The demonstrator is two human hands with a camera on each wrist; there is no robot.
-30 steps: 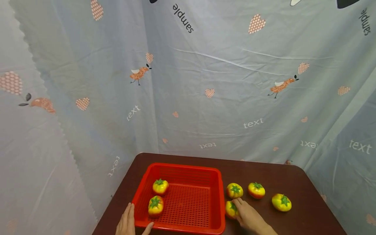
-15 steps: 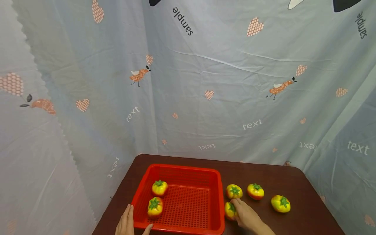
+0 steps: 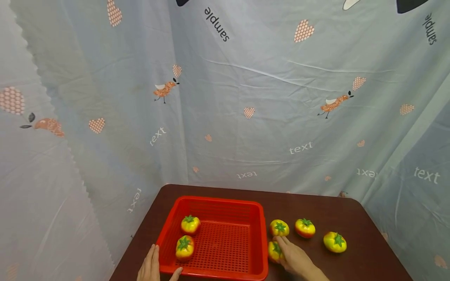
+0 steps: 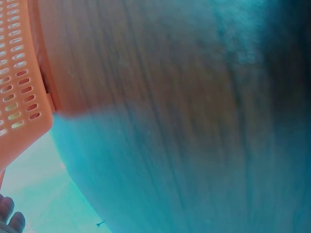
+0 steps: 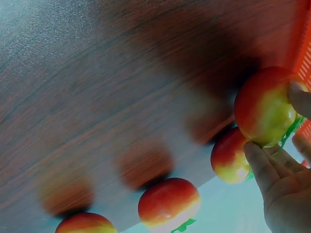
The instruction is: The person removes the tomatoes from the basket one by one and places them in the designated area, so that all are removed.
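Observation:
In the head view my right hand [image 3: 297, 260] holds a yellow-and-red tomato [image 3: 274, 251] beside the right wall of the red basket [image 3: 258, 275]. The right wrist view shows the thumb and fingers on opposite sides of this tomato [image 5: 265, 104], with its green leaves turned toward the palm. My left hand [image 3: 150, 267] rests at the basket's near left corner, fingers straight along the outer wall and thumb at the front rim. Two similar tomatoes, a far one [image 3: 190, 225] and a nearer one [image 3: 184, 248], lie on the left of the basket floor.
Right of the basket, another tomato [image 3: 279, 228] sits just behind the held one. Farther right lie a second [image 3: 304, 228] and a third tomato [image 3: 334, 242]. The dark brown table [image 3: 365, 265] has rounded far corners, and a patterned grey-blue curtain [image 3: 225, 156] hangs behind it.
Both hands keep their places, the right on the same tomato and the left at the basket corner. Only the head view shifts slightly.

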